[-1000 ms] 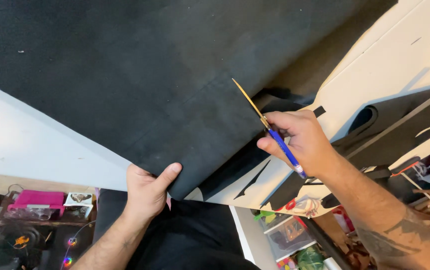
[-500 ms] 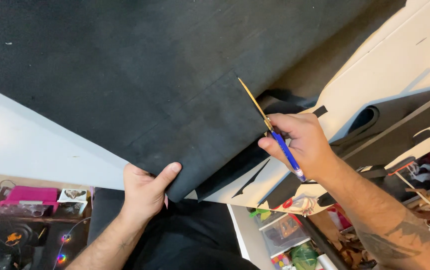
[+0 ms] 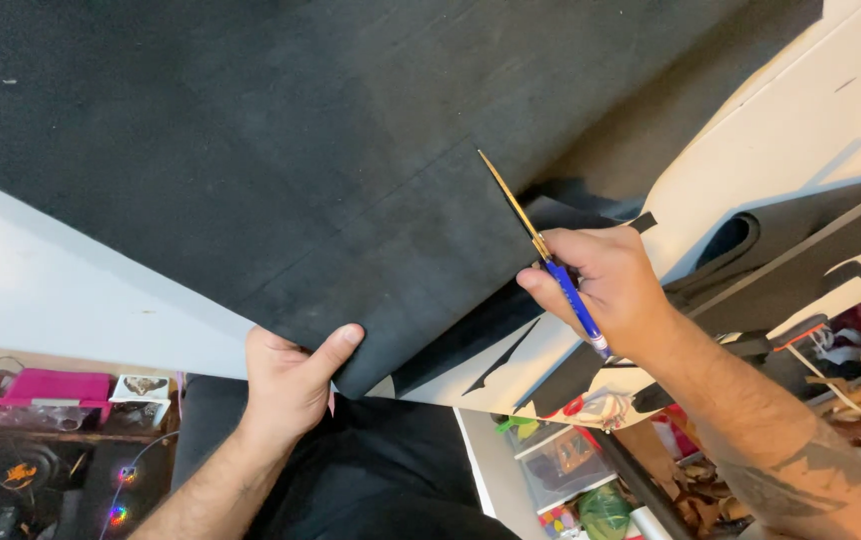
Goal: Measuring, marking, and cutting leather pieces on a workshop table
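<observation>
The black foam sheet is pinched at its near corner by the left hand and thus kept taut, while the blue-handled craft knife, clenched in the right hand, is laid against the sheet's edge just beyond the knuckles.

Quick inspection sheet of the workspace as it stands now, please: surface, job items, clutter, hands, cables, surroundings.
Surface: white table, mostly covered by the sheet.
Job's things: large black foam sheet spread across the table, its near edge lifted; knife with a blue handle and gold blade, its blade laid against the sheet's cut edge.
Clutter: black foam offcuts on the white board beneath; more strips at right.
Hands: left hand grips the sheet's near corner, thumb on top; right hand holds the knife.
Cables: thin cord by the pink box, lower left.
Surroundings: clear storage drawers under the table; cardboard scraps on the floor.
</observation>
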